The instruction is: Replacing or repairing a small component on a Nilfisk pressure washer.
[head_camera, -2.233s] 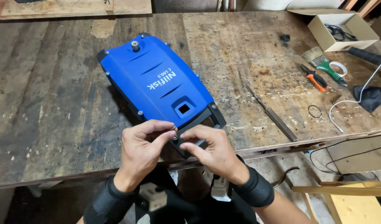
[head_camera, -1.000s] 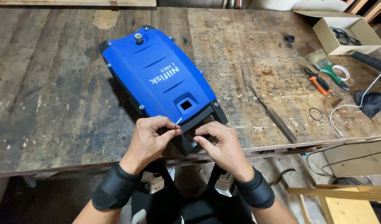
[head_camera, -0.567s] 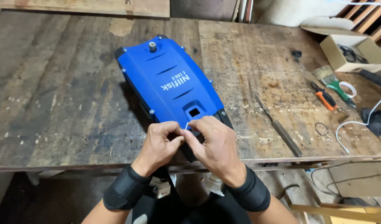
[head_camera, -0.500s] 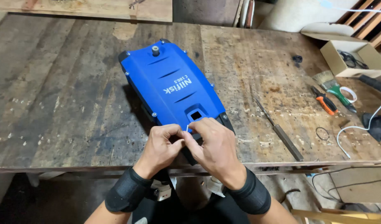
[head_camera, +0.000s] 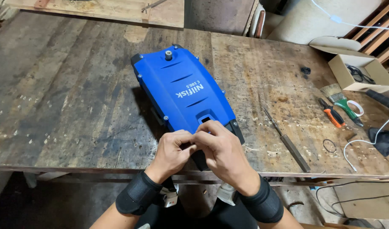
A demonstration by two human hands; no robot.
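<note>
My left hand (head_camera: 174, 149) and right hand (head_camera: 220, 149) meet low in the centre of the frame, fingertips pinched together over the near end of the blue machine cover (head_camera: 184, 91); whether they grip anything, I cannot tell. The cover lies slantwise mid-frame on a scarred, stained wooden workbench (head_camera: 67, 101). Right of it rests a long metal file (head_camera: 287, 139). At the right edge sit orange-handled pliers (head_camera: 331, 113), a paintbrush (head_camera: 337, 98), a white cable (head_camera: 364, 142) and an open cardboard box (head_camera: 360, 73). A board (head_camera: 118, 10) crosses the upper left.
</note>
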